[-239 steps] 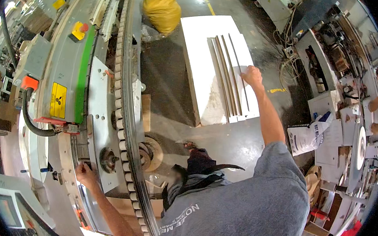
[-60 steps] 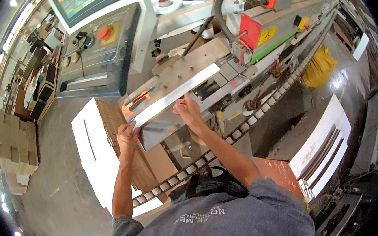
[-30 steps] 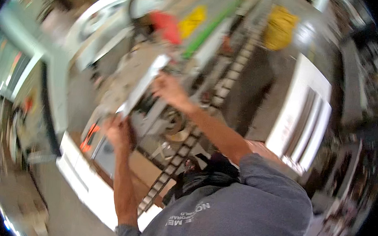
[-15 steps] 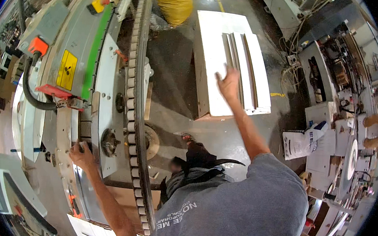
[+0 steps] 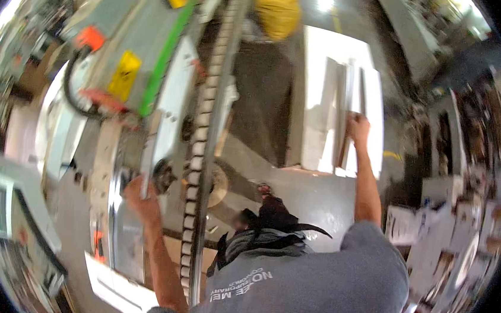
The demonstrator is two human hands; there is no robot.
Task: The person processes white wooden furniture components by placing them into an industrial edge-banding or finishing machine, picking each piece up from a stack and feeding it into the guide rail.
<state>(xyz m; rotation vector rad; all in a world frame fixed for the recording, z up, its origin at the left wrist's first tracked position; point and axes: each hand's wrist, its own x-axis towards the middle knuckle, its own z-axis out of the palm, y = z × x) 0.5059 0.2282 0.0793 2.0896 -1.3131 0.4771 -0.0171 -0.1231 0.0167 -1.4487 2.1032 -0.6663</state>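
Observation:
My right hand is over the stack of white panels, its fingers closed at the edge of a narrow white strip. Several such long strips lie side by side on top of the stack. On the other side, my left hand is at the inner edge of the long grey machine, near a round dark hub. Motion smears its fingers, so whether they grip anything does not show.
A roller rail runs lengthwise between the machine and the stack. Beyond stands a yellow sack. The machine carries a green strip and an orange connector. A white bag and cluttered shelves line the right side.
My right hand has moved from above the stack down to the strip's edge. My left hand has shifted slightly along the machine. The whole view has swung, shifting the scene rightward.

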